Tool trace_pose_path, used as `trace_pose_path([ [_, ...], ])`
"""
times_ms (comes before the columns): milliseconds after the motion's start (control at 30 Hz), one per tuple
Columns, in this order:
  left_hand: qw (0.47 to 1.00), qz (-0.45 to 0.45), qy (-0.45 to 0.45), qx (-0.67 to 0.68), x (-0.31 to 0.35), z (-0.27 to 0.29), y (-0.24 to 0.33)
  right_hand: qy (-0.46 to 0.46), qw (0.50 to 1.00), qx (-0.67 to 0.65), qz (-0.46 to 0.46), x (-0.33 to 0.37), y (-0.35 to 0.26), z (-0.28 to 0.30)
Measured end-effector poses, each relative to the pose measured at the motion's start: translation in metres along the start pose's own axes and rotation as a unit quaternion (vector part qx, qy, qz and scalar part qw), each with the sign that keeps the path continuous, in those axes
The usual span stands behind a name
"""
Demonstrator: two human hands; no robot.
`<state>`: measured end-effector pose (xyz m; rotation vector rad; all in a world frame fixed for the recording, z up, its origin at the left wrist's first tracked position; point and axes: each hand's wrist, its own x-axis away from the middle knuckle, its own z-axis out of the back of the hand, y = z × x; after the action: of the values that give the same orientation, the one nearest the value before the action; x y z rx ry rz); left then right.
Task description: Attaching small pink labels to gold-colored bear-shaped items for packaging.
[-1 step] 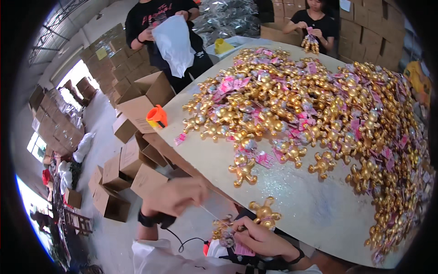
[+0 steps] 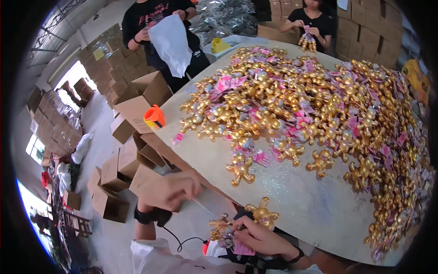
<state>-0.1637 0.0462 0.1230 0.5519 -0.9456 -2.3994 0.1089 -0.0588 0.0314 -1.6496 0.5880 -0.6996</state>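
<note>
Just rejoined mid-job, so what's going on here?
The right hand holds a gold figure near the table; the left hand holds a thin strand leading toward it. A pile of similar figures covers much of the table. Beyond, one person holds a white bag; another person holds gold figures.

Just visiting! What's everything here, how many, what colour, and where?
table: one, pale, centre right
figures: many, gold, mostly on table
tags: many, pink, among the figures
roll-like thing: one, orange, table's left edge
tub: one, white, beyond table
scoop-like thing: one, yellow, at the tub
packets: many, silver, behind the tub
boxes: many, brown, floor and background
co-workers: two, black-topped, beyond table
bag: one, white, one co-worker's hands
thread: one, pale, lower centre
left hand: one, holding thread, lower left
right hand: one, gripping figures, lower centre
</note>
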Motion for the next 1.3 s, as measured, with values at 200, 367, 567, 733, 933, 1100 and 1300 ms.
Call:
trace_pose_path([
  [200, 0.962, -0.059, -0.088, 0.25, -0.007, -0.015, -0.012, 0.022, 0.998, -0.052, 0.02, 0.007, 0.02, 0.01],
  [367, 0.95, 0.032, -0.201, 0.238, -0.007, -0.039, -0.016, 0.066, 0.993, -0.093, 0.008, 0.01, 0.025, 0.012],
  [567, 0.939, 0.089, -0.332, 0.021, -0.032, -0.032, 0.002, 0.074, 0.997, 0.012, 0.037, 0.014, 0.035, 0.017],
  [733, 0.865, 0.145, -0.47, 0.103, -0.008, 0.0, -0.007, -0.002, 0.996, 0.076, 0.053, 0.013, 0.039, 0.009],
  [933, 0.857, -0.146, -0.231, 0.436, -0.003, -0.025, -0.029, -0.018, 0.996, -0.04, 0.083, 0.015, 0.025, 0.011],
  [1100, 0.685, -0.369, -0.262, 0.571, -0.009, -0.035, 0.037, 0.057, 0.96, 0.069, 0.266, 0.011, 0.009, -0.007],
  [1300, 0.775, -0.364, -0.195, 0.478, -0.036, 0.045, 0.069, 0.214, 0.934, 0.244, 0.148, 0.031, 0.031, 0.025],
])
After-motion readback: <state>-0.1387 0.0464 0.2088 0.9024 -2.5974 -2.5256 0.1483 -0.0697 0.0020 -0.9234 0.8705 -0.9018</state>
